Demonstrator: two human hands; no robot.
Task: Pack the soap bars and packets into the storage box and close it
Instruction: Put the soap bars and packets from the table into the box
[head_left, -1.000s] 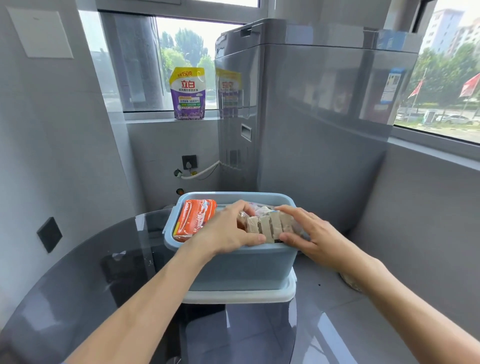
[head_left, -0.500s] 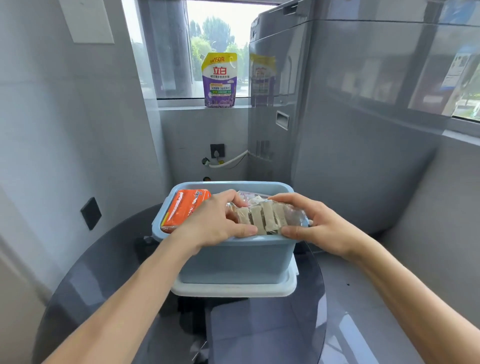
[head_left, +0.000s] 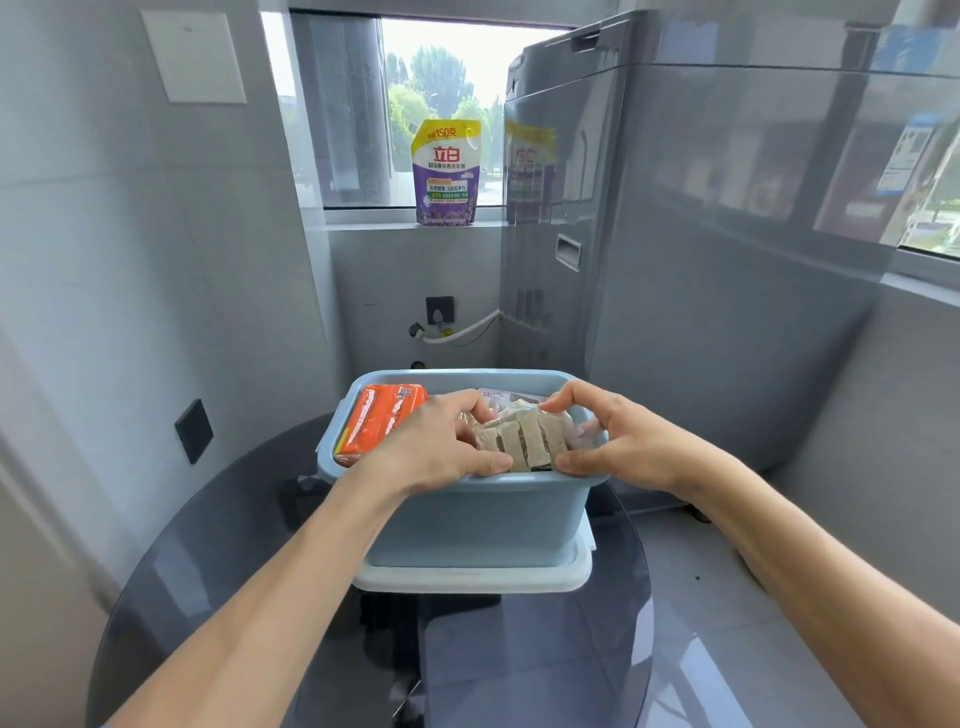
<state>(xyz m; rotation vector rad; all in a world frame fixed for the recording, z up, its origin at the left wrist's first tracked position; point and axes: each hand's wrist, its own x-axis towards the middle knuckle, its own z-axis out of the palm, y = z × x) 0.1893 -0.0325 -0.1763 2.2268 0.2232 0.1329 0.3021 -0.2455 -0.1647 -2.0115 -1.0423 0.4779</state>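
both hands, left & right, clamped on wrapped soap bars at storage box rim beside orange packet: press down evenly, w/ lid underneath.

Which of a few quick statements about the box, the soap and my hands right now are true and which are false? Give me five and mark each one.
1. Both hands, left hand and right hand, hold the clear bag of beige soap bars. True.
2. The orange packet lies in the right half of the blue storage box. False: it is at the box's left end.
3. The white lid is on top of the box. False: the box stands on it.
4. A purple and yellow detergent pouch stands on the window sill. True.
5. The box sits on the floor. False: it sits on a dark glass table.
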